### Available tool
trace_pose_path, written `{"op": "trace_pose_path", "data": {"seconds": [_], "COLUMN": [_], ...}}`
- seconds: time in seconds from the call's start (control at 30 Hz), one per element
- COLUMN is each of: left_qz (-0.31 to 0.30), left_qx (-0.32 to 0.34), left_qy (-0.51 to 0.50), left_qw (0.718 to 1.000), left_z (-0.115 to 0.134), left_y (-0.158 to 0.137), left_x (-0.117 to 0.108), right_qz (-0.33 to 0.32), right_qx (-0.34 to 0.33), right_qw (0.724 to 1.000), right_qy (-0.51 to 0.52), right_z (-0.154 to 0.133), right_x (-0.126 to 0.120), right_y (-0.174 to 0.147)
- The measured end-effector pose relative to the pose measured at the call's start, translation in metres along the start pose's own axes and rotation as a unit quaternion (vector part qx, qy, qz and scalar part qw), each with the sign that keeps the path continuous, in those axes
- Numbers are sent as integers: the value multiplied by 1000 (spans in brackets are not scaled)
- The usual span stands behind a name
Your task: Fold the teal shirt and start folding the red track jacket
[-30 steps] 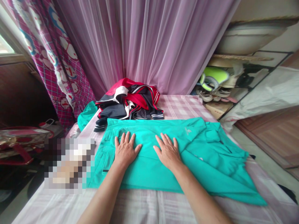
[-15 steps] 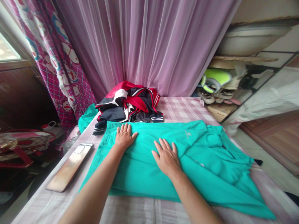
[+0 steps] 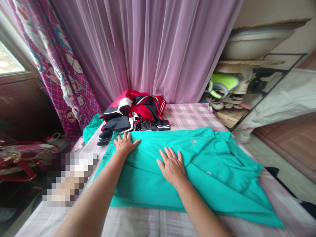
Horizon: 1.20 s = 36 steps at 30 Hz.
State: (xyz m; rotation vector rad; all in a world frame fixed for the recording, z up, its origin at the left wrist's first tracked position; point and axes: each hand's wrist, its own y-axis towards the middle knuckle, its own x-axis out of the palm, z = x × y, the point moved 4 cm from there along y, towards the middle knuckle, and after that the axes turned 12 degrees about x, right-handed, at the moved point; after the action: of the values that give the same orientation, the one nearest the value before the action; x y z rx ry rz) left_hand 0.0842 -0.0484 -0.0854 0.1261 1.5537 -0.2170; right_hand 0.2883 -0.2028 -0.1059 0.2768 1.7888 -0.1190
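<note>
Evidently spread wide, the teal garment [image 3: 153, 187] lies across the plaid cloth [image 3: 189, 117], its right side close to the cloth's right edge. The left hand [image 3: 124, 144] rests near its far left corner, the right hand [image 3: 172, 166] by its middle, fingers open on both. Plaid shows along the near side and beyond, right of the dark-and-red clothes [image 3: 145, 110]. Something at left is pixelated past telling.

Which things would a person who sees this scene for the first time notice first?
Probably the bright turquoise garment, spread across the plaid cloth in the foreground, with the left hand and right hand resting on it, fingers spread. Next, perhaps, the heap of red and dark clothes just beyond it, before the tall purple curtain.
</note>
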Motion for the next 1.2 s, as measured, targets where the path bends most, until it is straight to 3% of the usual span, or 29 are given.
{"op": "trace_pose_path", "data": {"seconds": [0.13,0.33,0.67,0.8,0.87,0.97,1.2], "left_qz": [-22,45,-8,23,60,45,26], "left_qx": [1,33,-3,15,61,127,113], "left_qy": [2,58,13,49,74,62,33], "left_qw": [1000,997,1000,998,994,989,993], "left_z": [-1,-14,-25,-11,4,27,37], "left_y": [-6,-21,-10,-27,-43,-70,-86], "left_x": [-2,-2,-6,-16,-15,0,17], "right_qz": [-5,-11,-16,-15,-11,-6,-24], "right_qx": [2,0,2,3,-1,-2,12], "right_qw": [1000,1000,999,999,999,999,999], "right_qy": [11,27,30,36,39,39,39], "right_z": [-1,-1,-2,-2,-1,-1,-4], "right_x": [-2,-3,-5,-4,-4,-4,-13], "right_y": [0,0,0,1,1,0,4]}}
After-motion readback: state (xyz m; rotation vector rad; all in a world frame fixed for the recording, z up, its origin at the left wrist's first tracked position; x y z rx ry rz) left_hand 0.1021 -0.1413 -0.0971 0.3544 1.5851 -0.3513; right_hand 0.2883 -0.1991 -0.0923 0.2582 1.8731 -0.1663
